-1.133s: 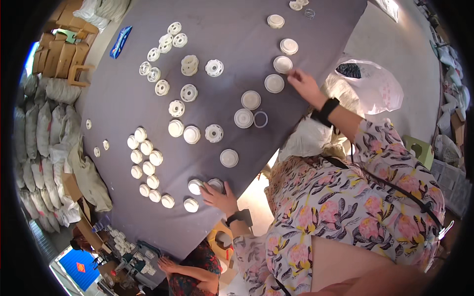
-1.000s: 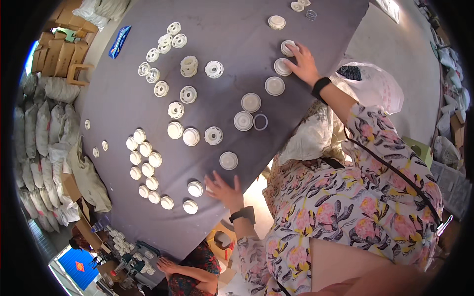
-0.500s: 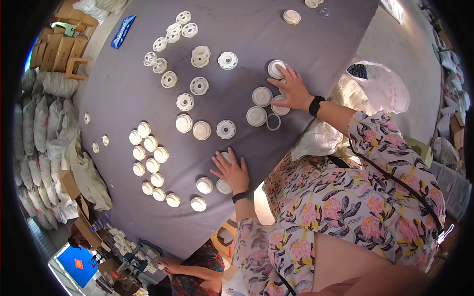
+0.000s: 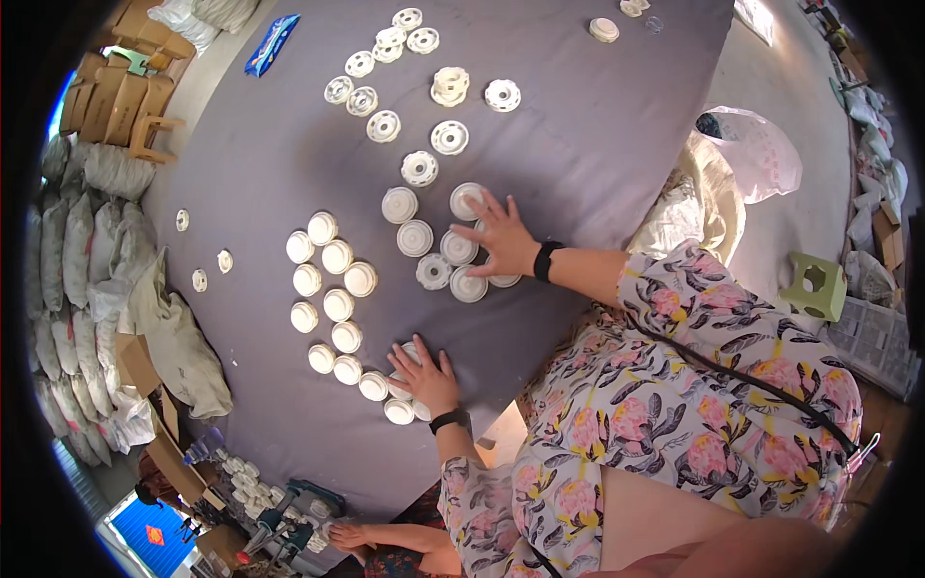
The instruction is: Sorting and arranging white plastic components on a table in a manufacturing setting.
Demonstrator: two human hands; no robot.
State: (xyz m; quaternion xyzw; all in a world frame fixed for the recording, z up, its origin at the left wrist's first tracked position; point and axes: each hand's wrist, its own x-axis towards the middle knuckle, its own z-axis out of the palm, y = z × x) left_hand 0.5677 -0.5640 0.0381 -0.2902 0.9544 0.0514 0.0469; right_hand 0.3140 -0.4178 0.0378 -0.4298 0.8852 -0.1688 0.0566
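Observation:
My right hand (image 4: 506, 239) lies spread over a group of white round discs, its fingers resting on them. One white disc (image 4: 468, 200) shows under the fingertips, and another (image 4: 468, 284) sits beside the palm; others are partly hidden. Against this group stand a slotted white disc (image 4: 433, 272) and a plain one (image 4: 414, 238). My left hand (image 4: 427, 378) is also flat with fingers apart, covering a white round part beside a row of white stepped caps (image 4: 348, 369). Neither hand grips anything. More such caps (image 4: 337, 256) stand in a cluster to its left.
Slotted white discs (image 4: 383, 126) lie scattered farther back on the grey-covered table (image 4: 260, 183). A blue packet (image 4: 273, 45) is at the far left edge. At right stand open sacks (image 4: 708, 193) and a green stool (image 4: 814, 287). Another person's hand (image 4: 347, 533) is near a machine at lower left.
Both hands have moved left over the table, and discs have shifted left with them. The right group now touches the slotted disc; parts by my left hand now meet the row of caps.

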